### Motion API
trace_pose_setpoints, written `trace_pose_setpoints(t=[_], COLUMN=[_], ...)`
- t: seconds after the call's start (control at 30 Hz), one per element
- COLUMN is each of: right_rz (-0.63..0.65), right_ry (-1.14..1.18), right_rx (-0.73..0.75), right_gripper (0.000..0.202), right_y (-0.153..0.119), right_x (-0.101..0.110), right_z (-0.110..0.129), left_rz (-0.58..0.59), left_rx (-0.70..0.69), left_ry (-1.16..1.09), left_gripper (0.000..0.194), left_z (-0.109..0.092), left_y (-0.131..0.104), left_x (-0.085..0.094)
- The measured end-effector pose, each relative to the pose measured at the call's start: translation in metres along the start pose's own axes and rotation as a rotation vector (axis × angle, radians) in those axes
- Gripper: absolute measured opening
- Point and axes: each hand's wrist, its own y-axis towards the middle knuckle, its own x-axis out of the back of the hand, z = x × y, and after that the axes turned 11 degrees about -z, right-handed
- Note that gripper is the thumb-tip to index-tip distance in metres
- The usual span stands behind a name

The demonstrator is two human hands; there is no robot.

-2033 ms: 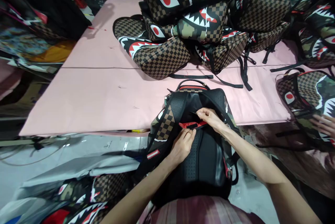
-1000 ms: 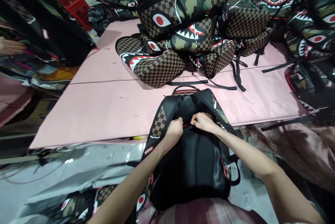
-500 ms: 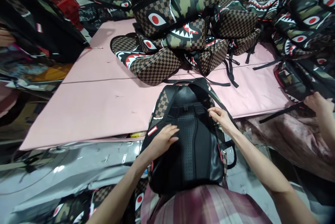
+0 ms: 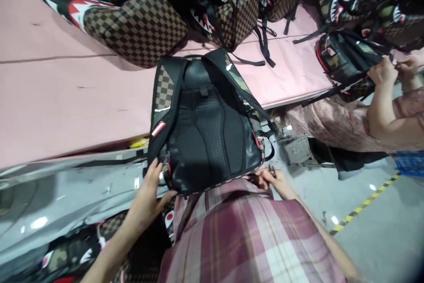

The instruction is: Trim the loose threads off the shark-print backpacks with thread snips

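A black backpack (image 4: 212, 137) with a padded back panel and checkered and camouflage sides rests between the table edge and my lap, straps facing up. My left hand (image 4: 150, 192), fingers apart, touches its lower left side. At the lower right corner is my right hand (image 4: 270, 179), fingers bent together around something small and dark that I cannot make out. A red and white label (image 4: 158, 128) shows on the left strap.
Checkered shark-face bags (image 4: 139, 27) are piled on the pink table (image 4: 66, 102). On the right, another person's hands (image 4: 384, 71) work at a dark bag (image 4: 347, 55). More bags (image 4: 71, 247) lie low at the left.
The view has tilted down and shifted right. My left hand moved from the back panel to the lower left side; my right hand went from the upper right strap to the bottom corner.
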Motion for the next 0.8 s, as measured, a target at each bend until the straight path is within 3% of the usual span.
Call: trace_pose_setpoints(t=[0.07,0.17,0.27,0.4,0.5,0.57,0.7,0.8], right_rz=[-0.048,-0.172,-0.324,-0.551,-0.649,-0.594,-0.261,-0.294], right_ry=[0.033,0.012,-0.145,-0.248,-0.329,-0.452,-0.759,-0.811], right_rx=[0.024,0.099,0.232,0.370,0.465,0.591,0.821,0.795], right_gripper=[0.047,0.047,0.048,0.036,0.031,0.034,0.041,0.039], right_y=[0.000,0.011,0.023,0.032,0.028,0.019,-0.002,-0.006], right_x=[-0.020,-0.034,-0.028,-0.010,-0.017,-0.039,-0.098,-0.121], right_z=[-0.012,-0.015,-0.009,-0.001,-0.010,-0.023,-0.039,-0.033], left_rz=[-0.020,-0.073,-0.145,-0.246,-0.284,-0.285,-0.290,-0.277], left_rx=[-0.045,-0.090,-0.121,-0.150,-0.123,-0.108,-0.058,-0.031], left_ry=[0.047,0.147,0.206,0.176,0.144,0.130,0.117,0.108], left_gripper=[0.084,0.091,0.088,0.078,0.082,0.085,0.078,0.068], left_z=[-0.009,-0.012,-0.017,-0.039,-0.059,-0.071,-0.095,-0.107], left_y=[-0.014,-0.009,0.008,0.022,0.025,0.027,0.035,0.039], left_x=[-0.007,-0.021,-0.033,-0.048,-0.061,-0.070,-0.085,-0.086])
